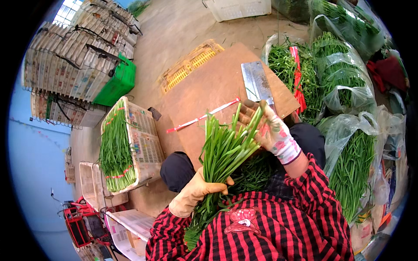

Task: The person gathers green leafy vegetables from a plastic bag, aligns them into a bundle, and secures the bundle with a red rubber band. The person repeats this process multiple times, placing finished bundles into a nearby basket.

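Observation:
My left hand [204, 189], in a pale orange rubber glove, is closed around a bunch of green chives [225, 146]. The pale stem ends fan upward and the leaves hang below my fist over my lap. My right hand [263, 125], in a floral glove with a soiled palm, is held open beside the stem ends. Its fingers are spread, and a few stems cross in front of the palm. Just beyond it lies a cleaver [256, 81] on a brown board [209, 94]. A bundle of red-and-white ties [202, 115] lies across the board. More loose chives [254, 173] rest in my lap.
At left, a white plastic crate [147, 146] holds tied chive bundles [116, 146]. Stacked crates [81, 62] and a green crate [117, 81] stand behind. A yellow crate [189, 65] sits beyond the board. Plastic bags of chives [343, 71] line the right.

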The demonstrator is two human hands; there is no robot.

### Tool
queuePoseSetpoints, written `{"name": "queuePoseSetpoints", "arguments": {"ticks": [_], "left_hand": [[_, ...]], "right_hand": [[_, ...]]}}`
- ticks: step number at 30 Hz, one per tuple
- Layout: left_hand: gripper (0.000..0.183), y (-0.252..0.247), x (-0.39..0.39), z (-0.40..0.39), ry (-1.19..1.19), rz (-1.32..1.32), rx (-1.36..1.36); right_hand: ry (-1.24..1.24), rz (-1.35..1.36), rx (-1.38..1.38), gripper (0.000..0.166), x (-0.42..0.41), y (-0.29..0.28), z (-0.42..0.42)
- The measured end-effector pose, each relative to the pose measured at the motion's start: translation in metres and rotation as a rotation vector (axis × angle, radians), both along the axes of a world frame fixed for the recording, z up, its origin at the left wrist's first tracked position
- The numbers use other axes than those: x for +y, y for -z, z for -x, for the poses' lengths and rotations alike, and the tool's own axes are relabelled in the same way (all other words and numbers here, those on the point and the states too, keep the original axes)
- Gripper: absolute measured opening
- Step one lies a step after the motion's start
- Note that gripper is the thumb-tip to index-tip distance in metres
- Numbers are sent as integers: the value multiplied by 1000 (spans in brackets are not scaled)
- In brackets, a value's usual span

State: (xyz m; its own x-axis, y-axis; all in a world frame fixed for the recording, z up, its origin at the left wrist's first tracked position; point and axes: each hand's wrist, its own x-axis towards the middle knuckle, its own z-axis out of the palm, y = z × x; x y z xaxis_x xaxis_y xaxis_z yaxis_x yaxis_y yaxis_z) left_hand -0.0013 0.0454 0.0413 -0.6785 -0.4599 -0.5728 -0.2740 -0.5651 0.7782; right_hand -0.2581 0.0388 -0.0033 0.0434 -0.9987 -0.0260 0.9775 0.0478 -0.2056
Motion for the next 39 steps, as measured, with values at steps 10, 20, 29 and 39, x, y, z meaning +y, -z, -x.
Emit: {"name": "queuePoseSetpoints", "arguments": {"ticks": [10, 20, 29, 39], "left_hand": [[49, 0, 9, -17, 13, 1, 37], [48, 21, 20, -41, -4, -132, 182], [49, 8, 25, -43, -21, -161, 166], [49, 26, 28, -49, -104, -231, 248]], "right_hand": [[-58, -197, 340, 33, 19, -6, -6], [791, -299, 638, 24, -9, -51, 85], [-114, -114, 1272, 40, 8, -56, 6], [497, -308, 1019, 17, -21, -27, 52]]}}
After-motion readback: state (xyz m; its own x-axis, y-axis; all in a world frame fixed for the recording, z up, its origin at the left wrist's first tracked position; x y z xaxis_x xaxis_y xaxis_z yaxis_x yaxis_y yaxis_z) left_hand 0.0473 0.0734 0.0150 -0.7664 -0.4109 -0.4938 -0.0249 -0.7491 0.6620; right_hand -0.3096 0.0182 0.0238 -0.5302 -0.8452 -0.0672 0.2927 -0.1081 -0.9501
